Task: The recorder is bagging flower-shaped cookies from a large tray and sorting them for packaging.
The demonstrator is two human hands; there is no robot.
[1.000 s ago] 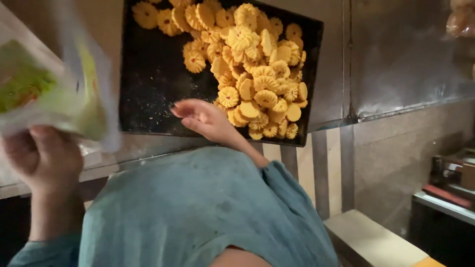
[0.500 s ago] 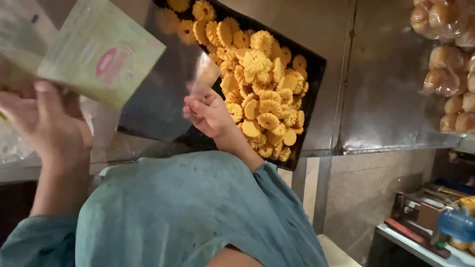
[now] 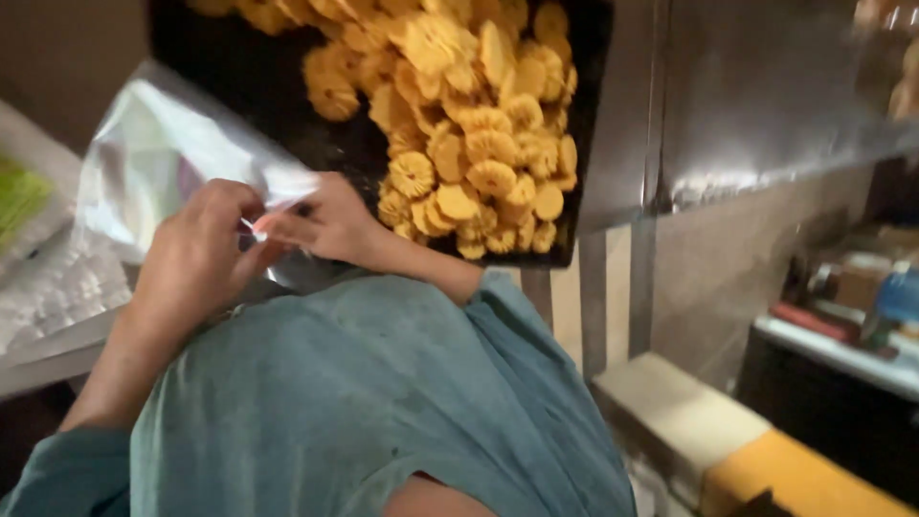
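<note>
My left hand (image 3: 196,251) and my right hand (image 3: 327,220) meet just in front of my chest, both pinching the near edge of a clear silvery plastic pouch (image 3: 163,158). The pouch lies tilted up and away to the left, over the near left part of a black tray (image 3: 239,72). The tray holds a heap of round, ridged yellow fried snacks (image 3: 469,134), piled to the right of my right hand. My teal shirt (image 3: 354,402) fills the lower part of the view.
A metal counter edge (image 3: 57,354) carries more clear packets (image 3: 48,278) and a green-printed packet (image 3: 19,196) at the left. A steel wall panel (image 3: 756,96) rises right of the tray. A low shelf with assorted items (image 3: 852,306) and a yellow-topped block (image 3: 795,479) sit at lower right.
My left hand has come down from holding the pouch raised at the left. My right hand has left the snack heap, and both hands now grip the pouch's edge together.
</note>
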